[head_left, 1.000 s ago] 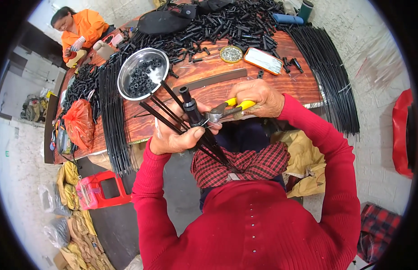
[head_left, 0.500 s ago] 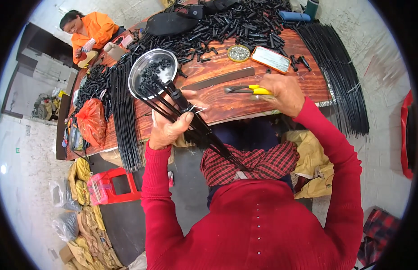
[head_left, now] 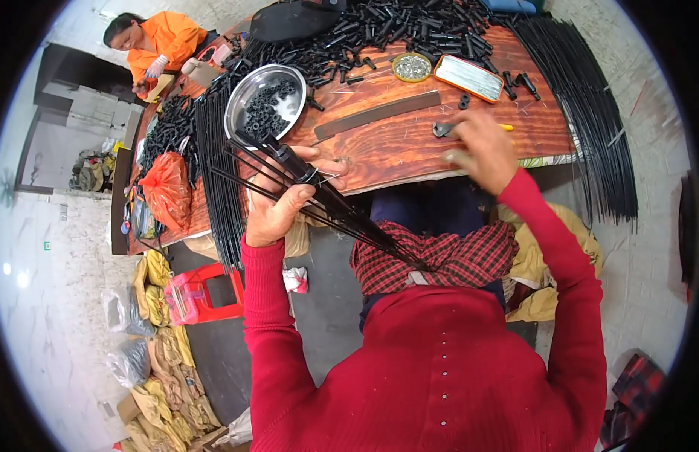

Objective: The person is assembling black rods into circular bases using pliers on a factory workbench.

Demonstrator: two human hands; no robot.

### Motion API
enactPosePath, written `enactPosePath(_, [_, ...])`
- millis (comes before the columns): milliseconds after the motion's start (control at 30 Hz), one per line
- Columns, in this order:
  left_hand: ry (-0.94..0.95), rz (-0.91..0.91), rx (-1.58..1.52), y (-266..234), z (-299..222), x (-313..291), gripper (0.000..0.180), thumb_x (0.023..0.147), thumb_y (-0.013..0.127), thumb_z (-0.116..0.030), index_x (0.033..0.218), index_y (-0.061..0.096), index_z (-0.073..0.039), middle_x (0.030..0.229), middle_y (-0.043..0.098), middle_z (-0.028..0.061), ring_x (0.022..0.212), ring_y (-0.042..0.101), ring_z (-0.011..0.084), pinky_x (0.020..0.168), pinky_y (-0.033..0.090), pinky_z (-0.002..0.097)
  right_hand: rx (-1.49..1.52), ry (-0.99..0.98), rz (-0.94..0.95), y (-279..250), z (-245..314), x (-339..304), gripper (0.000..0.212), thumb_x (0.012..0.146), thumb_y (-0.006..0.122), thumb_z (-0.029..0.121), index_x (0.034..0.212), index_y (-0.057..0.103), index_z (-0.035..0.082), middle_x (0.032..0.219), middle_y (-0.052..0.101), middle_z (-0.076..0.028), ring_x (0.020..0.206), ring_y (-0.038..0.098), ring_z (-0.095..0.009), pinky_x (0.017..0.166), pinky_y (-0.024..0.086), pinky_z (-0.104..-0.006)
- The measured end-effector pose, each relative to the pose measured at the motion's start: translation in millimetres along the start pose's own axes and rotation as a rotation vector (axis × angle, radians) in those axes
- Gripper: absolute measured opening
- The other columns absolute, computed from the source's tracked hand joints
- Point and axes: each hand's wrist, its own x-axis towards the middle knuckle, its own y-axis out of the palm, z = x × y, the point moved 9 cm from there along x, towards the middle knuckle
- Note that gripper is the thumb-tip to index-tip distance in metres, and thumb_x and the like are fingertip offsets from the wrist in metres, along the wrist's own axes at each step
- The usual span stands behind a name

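My left hand [head_left: 273, 211] is wrapped round a bundle of thin black rods [head_left: 342, 218], which looks like an umbrella frame with its hub near the fingers. A short bright wire [head_left: 322, 181] sticks out of the bundle beside the hub. The rods slant down to the checked cloth on my lap. Over the table's front part is my right hand [head_left: 486, 154], blurred, its thumb apart from the fingers. Beneath it lie pliers [head_left: 442, 129] with yellow handles, partly hidden by the hand.
Beyond my left hand stands a metal bowl [head_left: 293, 77] of small black rings. A dark flat bar [head_left: 380, 114], a round dish [head_left: 411, 67] of metal bits and an orange-rimmed tray [head_left: 468, 77] of wires lie ahead. Black rods [head_left: 590, 113] overhang the right edge. A co-worker [head_left: 165, 49] sits far left.
My right hand held the pliers up over the table; now they lie on the wood and the hand has moved slightly right. The left hand keeps its hold. The whole view has shifted slightly.
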Motion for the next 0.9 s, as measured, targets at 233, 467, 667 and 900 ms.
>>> enactPosePath(233, [0.03, -0.038, 0.067, 1, 0, 1, 0.051, 0.088, 0.069, -0.021, 0.123, 0.044, 0.006, 0.109, 0.064, 0.0297, 0.093, 0.069, 0.0327, 0.08, 0.058, 0.0421, 0.897, 0.118, 0.013, 2, 114, 31, 0.033, 0.072, 0.081, 0.013, 0.096, 0.06, 0.002, 0.088, 0.063, -0.01, 0.077, 0.065, -0.022, 0.069, 0.052, -0.0322])
enactPosePath(467, [0.075, -0.055, 0.078, 8, -3, 2, 0.05, 0.089, 0.069, -0.02, 0.123, 0.044, 0.007, 0.11, 0.064, 0.0294, 0.094, 0.068, 0.0314, 0.085, 0.056, 0.0405, 0.966, 0.217, -0.194, 3, 119, 35, 0.028, 0.072, 0.081, 0.012, 0.089, 0.061, 0.003, 0.086, 0.064, -0.008, 0.072, 0.067, -0.02, 0.06, 0.053, -0.0293])
enactPosePath(667, [0.116, -0.084, 0.143, 9, -2, 5, 0.048, 0.089, 0.068, -0.019, 0.122, 0.046, 0.008, 0.112, 0.065, 0.0277, 0.103, 0.066, 0.0322, 0.096, 0.05, 0.0436, 1.23, 0.497, 0.101, 42, 113, 26, 0.023, 0.082, 0.078, 0.009, 0.095, 0.062, -0.001, 0.088, 0.067, -0.004, 0.076, 0.062, -0.008, 0.067, 0.051, -0.0246])
enactPosePath(900, [0.171, -0.027, 0.15, 19, -6, 10, 0.041, 0.091, 0.063, -0.013, 0.124, 0.046, 0.005, 0.111, 0.067, 0.0236, 0.117, 0.059, 0.0309, 0.114, 0.029, 0.0484, 1.243, 0.501, 0.101, 42, 112, 27, 0.011, 0.084, 0.073, 0.004, 0.088, 0.065, -0.002, 0.083, 0.068, -0.003, 0.077, 0.06, -0.006, 0.069, 0.05, -0.0235])
